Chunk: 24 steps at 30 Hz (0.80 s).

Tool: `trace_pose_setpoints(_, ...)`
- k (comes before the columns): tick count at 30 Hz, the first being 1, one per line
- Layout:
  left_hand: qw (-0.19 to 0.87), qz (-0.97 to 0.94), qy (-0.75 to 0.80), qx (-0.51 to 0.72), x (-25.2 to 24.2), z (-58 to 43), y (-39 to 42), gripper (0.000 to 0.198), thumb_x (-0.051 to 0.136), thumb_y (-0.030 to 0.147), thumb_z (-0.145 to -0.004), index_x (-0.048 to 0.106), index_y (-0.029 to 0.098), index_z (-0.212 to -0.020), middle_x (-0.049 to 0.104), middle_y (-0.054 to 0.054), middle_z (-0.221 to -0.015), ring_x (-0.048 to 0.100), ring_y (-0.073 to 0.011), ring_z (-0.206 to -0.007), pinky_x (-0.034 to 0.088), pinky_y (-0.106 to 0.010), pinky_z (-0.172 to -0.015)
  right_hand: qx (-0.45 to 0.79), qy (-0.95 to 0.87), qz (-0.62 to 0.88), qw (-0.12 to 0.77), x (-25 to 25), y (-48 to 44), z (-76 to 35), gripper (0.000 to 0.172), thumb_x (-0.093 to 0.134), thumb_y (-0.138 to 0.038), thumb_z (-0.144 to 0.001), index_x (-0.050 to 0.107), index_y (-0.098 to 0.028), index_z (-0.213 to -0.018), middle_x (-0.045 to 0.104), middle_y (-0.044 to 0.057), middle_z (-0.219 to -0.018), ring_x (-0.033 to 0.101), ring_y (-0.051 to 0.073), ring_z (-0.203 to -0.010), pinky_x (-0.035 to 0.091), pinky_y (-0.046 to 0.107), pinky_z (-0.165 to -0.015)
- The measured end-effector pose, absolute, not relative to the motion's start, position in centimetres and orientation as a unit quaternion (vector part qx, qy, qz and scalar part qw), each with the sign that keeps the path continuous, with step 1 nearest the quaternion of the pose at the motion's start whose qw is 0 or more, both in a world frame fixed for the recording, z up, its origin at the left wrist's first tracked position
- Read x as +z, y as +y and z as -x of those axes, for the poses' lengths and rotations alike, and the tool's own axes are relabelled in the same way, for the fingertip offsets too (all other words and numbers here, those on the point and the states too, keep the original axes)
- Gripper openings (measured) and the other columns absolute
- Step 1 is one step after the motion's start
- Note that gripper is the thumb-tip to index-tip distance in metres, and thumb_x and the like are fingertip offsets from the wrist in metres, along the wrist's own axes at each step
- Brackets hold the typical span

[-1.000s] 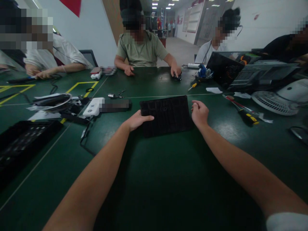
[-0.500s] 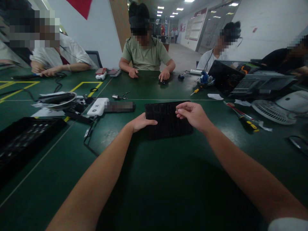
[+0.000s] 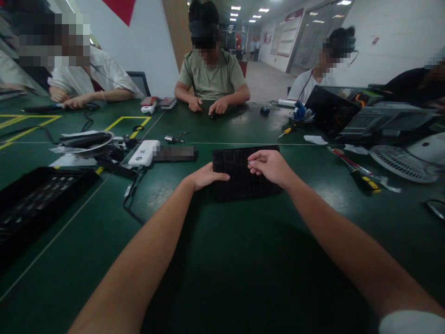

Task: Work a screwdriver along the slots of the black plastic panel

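A flat black panel [image 3: 239, 183] with raised lines on its face lies in front of me on the green table. Its left edge is gripped by my left hand [image 3: 205, 176], the thumb over the face and the other fingers mostly hidden. Over the panel's upper right part, my right hand [image 3: 267, 167] is closed in a pinch. Something tiny may be between those fingertips, but it is too small to name.
To the left are a white power bank [image 3: 144, 153] with a cable, a bowl of parts [image 3: 86, 141] and a black tray [image 3: 45, 195]. Screwdrivers [image 3: 365, 178], a white fan [image 3: 410, 160] and a computer case [image 3: 385, 123] lie right. Co-workers sit opposite.
My right hand has shifted slightly left over the panel, still pinched. My left hand keeps its grip. The co-worker opposite has brought one hand closer to the other.
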<state>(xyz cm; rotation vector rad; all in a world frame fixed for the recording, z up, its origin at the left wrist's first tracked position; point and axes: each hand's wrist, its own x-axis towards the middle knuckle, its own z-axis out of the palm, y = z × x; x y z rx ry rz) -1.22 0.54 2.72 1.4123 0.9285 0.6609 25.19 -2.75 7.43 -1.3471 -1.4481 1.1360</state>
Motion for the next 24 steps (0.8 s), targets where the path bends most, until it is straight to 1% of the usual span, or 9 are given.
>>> trace_pose_setpoints(6, 0.612, -0.622, 0.403, 0.278, 2.59, 1.34, 0.51, 0.062, 0.093, 0.033, -0.070, 0.080, 0.021, -0.129, 0.084, -0.013, -0.137, 0.071, -0.0391, -0.145, 0.043, -0.064, -0.135, 0.413, -0.594, 0.564, 0.397, 7.88, -2.62, -24.68, 0.021, 0.072, 0.000, -0.093, 0.077, -0.019, -0.087, 0.079, 0.004, -0.074, 0.073, 0.014, -0.062, 0.057, 0.024, -0.058)
trace_pose_setpoints(10, 0.613, -0.622, 0.403, 0.274, 2.79, 1.31, 0.43, 0.063, 0.094, 0.033, -0.070, 0.079, 0.020, -0.130, 0.084, -0.013, -0.139, 0.071, -0.0395, -0.146, 0.044, -0.064, -0.135, 0.379, -0.610, 0.579, 0.386, 8.03, -2.60, -24.49, 0.021, 0.072, 0.001, -0.093, 0.075, -0.019, -0.087, 0.078, 0.002, -0.073, 0.072, 0.013, -0.060, 0.055, 0.025, -0.059)
trace_pose_setpoints(16, 0.612, -0.620, 0.406, 0.277, 2.88, 1.33, 0.40, 0.062, 0.095, 0.034, -0.069, 0.080, 0.021, -0.128, 0.085, -0.013, -0.137, 0.072, -0.0405, -0.144, 0.044, -0.065, -0.134, 0.321, -0.636, 0.581, 0.393, 7.86, -2.94, -24.60, 0.019, 0.077, -0.007, -0.092, 0.070, -0.022, -0.084, 0.074, -0.001, -0.065, 0.070, 0.015, -0.056, 0.056, 0.028, -0.060)
trace_pose_setpoints(21, 0.608, -0.628, 0.399, 0.278, 2.96, 1.30, 0.33, 0.064, 0.093, 0.033, -0.071, 0.080, 0.022, -0.132, 0.085, -0.012, -0.135, 0.071, -0.0408, -0.144, 0.045, -0.067, -0.133, 0.316, -0.651, 0.563, 0.399, 7.80, -2.96, -25.13, 0.014, 0.078, -0.016, -0.091, 0.069, -0.024, -0.084, 0.076, 0.001, -0.068, 0.072, 0.017, -0.059, 0.058, 0.030, -0.064)
trace_pose_setpoints(24, 0.608, -0.626, 0.402, 0.277, 3.25, 1.24, 0.21, 0.064, 0.094, 0.033, -0.069, 0.081, 0.021, -0.130, 0.085, -0.013, -0.135, 0.071, -0.0410, -0.145, 0.044, -0.066, -0.134, 0.300, -0.664, 0.561, 0.393, 7.76, -2.65, -25.39, 0.014, 0.081, -0.020, -0.090, 0.068, -0.024, -0.086, 0.075, 0.000, -0.067, 0.072, 0.018, -0.059, 0.058, 0.031, -0.064)
